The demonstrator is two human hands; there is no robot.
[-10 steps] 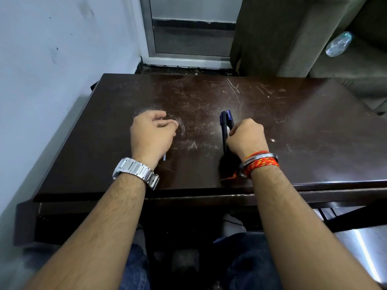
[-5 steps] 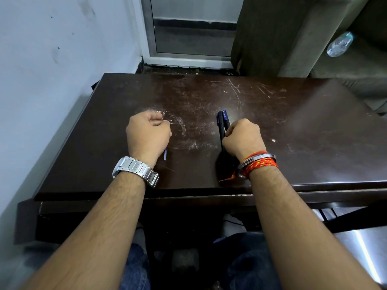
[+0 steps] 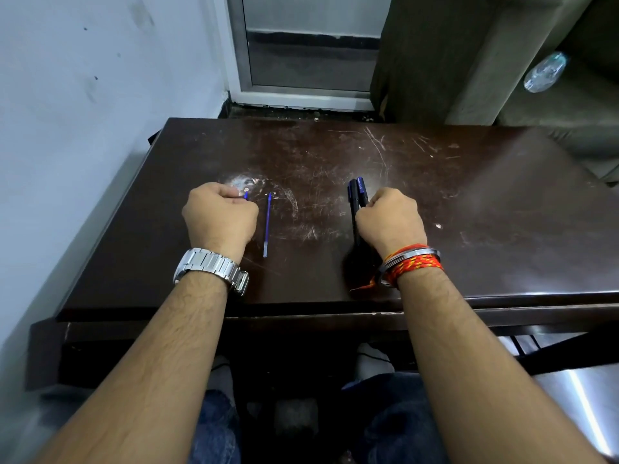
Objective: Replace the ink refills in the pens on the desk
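Refill point(image 3: 267, 226) lies lengthwise on the table point(image 3: 469, 212), just right of the left hand point(image 3: 219, 214), curled around another; right hand point(image 3: 390, 219) grips pens point(image 3: 355, 199).

Dim, even light is seen, glare is thrown on the desk point(image 3: 502, 209) at three o'clock, and edges are bowed.

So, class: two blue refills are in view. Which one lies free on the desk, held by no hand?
The long refill lying alone on the desk, between the two hands. The other refill only shows its blue tip, poking from the closed left hand.
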